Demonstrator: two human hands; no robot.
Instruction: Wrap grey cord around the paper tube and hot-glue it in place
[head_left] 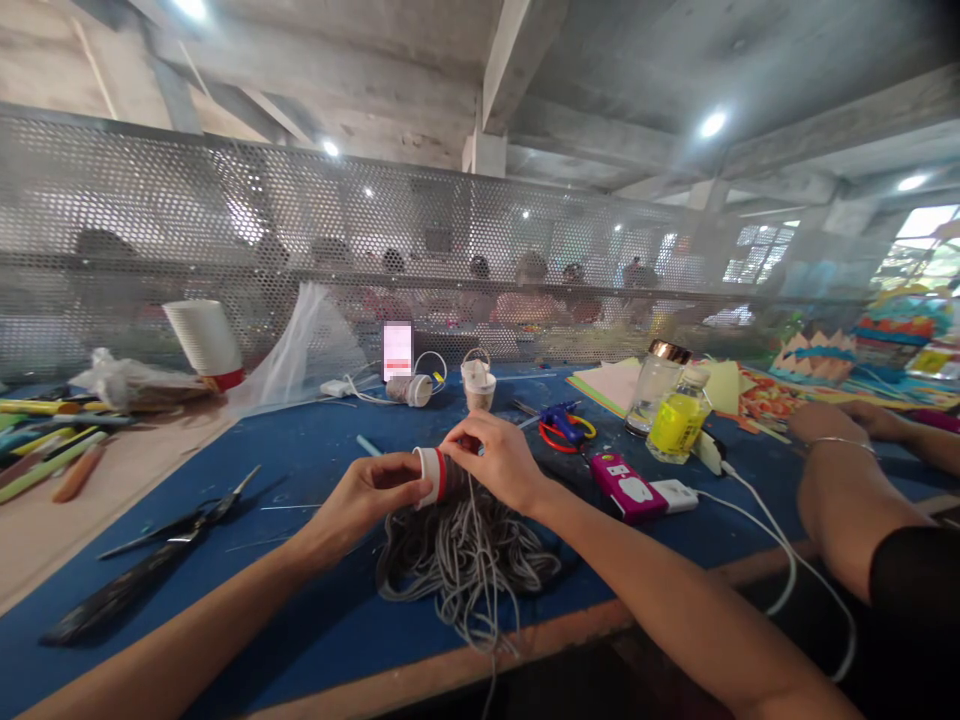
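My left hand [386, 490] grips a paper cup [430, 477] by its white rim, the cup lying on its side in mid-air above the table. A red band runs below the rim, and grey cord covers part of the cup's wall. With thumb and forefinger pressed together, my right hand [499, 455] pinches the grey cord against the cup's far part, which that hand partly hides. Strands hang from there into a loose heap of grey cord [480, 560] beneath both hands. Some ends trail over the table's front edge.
Scissors [180, 540] lie at the left, near stacked paper cups [202, 340]. Behind my hands are a phone [397, 350] and a small cord-wrapped basket [478, 385]. A glue gun [562, 425], purple box [628, 487] and yellow bottle [679, 415] stand right, beside another person's arm [840, 500].
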